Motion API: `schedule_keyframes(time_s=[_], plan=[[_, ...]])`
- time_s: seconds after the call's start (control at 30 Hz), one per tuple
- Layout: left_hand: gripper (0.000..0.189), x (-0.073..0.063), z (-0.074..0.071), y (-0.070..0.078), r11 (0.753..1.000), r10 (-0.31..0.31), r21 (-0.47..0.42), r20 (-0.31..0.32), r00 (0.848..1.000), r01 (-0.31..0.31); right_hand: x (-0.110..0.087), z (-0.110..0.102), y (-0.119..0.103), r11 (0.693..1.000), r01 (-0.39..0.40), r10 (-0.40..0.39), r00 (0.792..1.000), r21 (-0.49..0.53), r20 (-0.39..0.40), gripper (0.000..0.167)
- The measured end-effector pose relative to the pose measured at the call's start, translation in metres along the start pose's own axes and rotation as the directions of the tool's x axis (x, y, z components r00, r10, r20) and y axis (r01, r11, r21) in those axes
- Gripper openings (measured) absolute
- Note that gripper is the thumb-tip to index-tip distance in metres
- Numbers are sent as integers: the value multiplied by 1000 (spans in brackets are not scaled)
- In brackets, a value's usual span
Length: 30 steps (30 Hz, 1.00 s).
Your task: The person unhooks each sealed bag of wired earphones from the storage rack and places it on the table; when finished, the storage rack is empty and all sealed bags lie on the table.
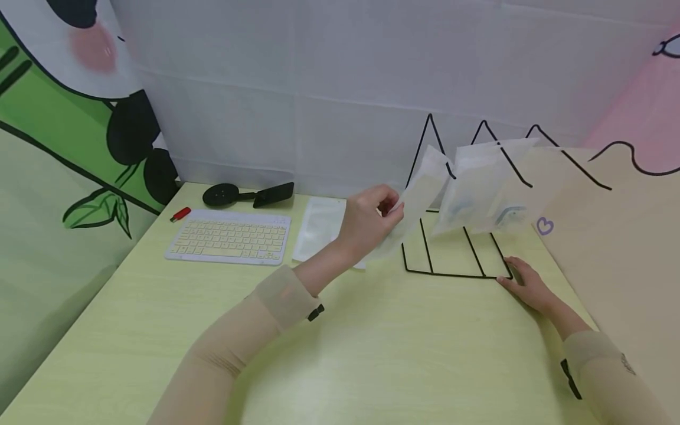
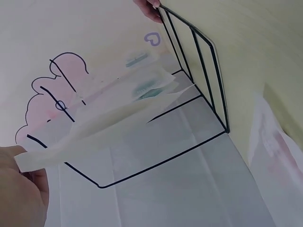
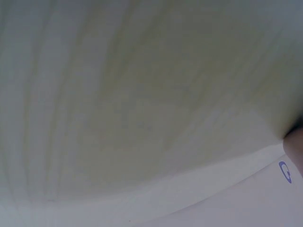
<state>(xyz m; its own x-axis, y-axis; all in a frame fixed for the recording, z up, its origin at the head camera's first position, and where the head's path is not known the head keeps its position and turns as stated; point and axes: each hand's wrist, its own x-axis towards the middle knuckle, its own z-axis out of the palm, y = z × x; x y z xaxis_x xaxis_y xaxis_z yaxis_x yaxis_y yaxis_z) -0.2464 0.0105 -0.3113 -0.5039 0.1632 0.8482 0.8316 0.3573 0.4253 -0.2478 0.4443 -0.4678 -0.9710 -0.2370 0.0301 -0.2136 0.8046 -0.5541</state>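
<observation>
My left hand (image 1: 369,215) pinches the edge of a thin, translucent white bag (image 1: 425,177) at the left side of a black wire rack (image 1: 457,275). In the left wrist view, the left hand (image 2: 21,189) holds that bag's near end over the rack's wires. Other translucent bags with blue prints (image 1: 486,189) stand between the rack's uprights. My right hand (image 1: 531,288) holds the rack's front right corner, thumb and fingers about the wire. Only a fingertip (image 3: 294,146) shows at the edge of the right wrist view.
Left of the rack, another white bag (image 1: 321,221) lies flat on the table, partly behind my left arm. Further left are a white keyboard (image 1: 231,236), a red USB stick (image 1: 180,214), a black slotted spoon (image 1: 220,195) and a black turner (image 1: 273,195). Fabric walls enclose the table.
</observation>
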Motion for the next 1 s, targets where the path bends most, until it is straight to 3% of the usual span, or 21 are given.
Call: schedule_keyframes(time_s=[0.37,1.0], plan=[[13,0,-12,10,999,-21,-27,39,999,22,0,0,2,1000,-5,5,1000,-6,6,68],[11,0,-36,27,999,11,-34,88,996,-8,-1,-1,-4,1000,7,-7,1000,-15,-11,66]])
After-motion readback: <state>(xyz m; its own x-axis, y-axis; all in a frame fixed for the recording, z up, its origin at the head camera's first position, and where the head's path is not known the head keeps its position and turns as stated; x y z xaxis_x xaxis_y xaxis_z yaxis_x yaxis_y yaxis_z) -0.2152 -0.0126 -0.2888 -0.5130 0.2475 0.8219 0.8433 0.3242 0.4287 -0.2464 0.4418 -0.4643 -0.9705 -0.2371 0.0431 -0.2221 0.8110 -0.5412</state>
